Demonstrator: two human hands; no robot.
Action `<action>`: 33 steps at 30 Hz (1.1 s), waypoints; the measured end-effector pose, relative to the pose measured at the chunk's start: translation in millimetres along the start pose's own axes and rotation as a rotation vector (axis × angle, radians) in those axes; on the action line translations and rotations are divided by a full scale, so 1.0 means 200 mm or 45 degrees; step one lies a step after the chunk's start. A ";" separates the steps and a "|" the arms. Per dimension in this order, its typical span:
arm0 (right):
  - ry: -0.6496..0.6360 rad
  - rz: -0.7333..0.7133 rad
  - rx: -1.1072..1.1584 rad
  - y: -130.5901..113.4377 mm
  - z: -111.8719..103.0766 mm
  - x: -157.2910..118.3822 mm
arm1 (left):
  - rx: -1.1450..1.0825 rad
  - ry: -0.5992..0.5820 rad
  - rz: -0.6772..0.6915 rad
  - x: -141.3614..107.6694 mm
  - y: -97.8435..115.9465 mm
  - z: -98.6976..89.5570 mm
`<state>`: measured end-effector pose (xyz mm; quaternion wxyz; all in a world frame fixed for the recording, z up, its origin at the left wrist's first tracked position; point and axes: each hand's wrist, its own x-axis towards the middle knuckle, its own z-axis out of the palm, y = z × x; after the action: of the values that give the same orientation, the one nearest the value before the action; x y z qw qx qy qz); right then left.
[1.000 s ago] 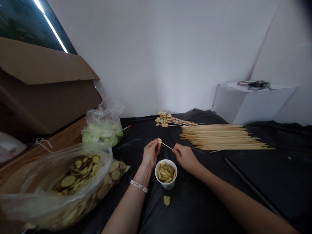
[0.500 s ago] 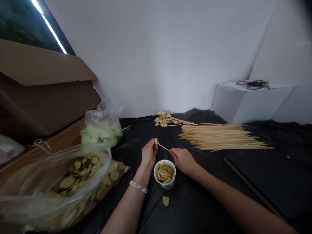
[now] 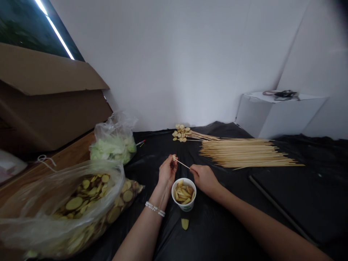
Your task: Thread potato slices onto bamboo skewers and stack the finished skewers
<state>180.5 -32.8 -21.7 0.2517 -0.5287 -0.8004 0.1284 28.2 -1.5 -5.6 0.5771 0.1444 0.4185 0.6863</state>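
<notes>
A thin wooden skewer (image 3: 182, 164) slants between my hands, just beyond a paper cup. My right hand (image 3: 204, 178) is closed round its lower right end. At the other end, my left hand (image 3: 166, 171) pinches a small pale slice (image 3: 174, 158), which looks like potato, on the skewer's tip. The white paper cup (image 3: 173, 195) stands upright below my hands, holding potato pieces (image 3: 185, 192). One loose slice (image 3: 185, 224) lies on the black sheet in front of it. Farther back, finished-looking skewers (image 3: 181, 133) with slices on their ends lie in a bunch.
Many bare skewers (image 3: 244, 153) lie in a pile at right. An open plastic bag of potato slices (image 3: 81, 197) sits at left, with a tied bag of pale green vegetable (image 3: 114, 145) behind it. A pen (image 3: 140, 142), cardboard box (image 3: 51, 112) and white box (image 3: 277, 114) stand around.
My left hand has shifted very slightly to the right along the skewer, its fingers still at the slice. The right hand and the cup stay where they were.
</notes>
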 end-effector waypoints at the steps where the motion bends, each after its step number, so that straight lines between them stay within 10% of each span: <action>1: -0.012 0.004 0.030 0.00 0.00 0.00 | -0.004 0.001 -0.005 0.00 0.00 0.00; 33: -0.054 0.061 0.445 0.02 0.01 0.03 | 0.080 -0.042 0.073 0.00 -0.02 -0.01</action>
<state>180.2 -26.0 -24.4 0.3197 -0.4929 -0.7582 0.2828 29.2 -2.6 -10.2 0.5591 0.1859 0.4260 0.6866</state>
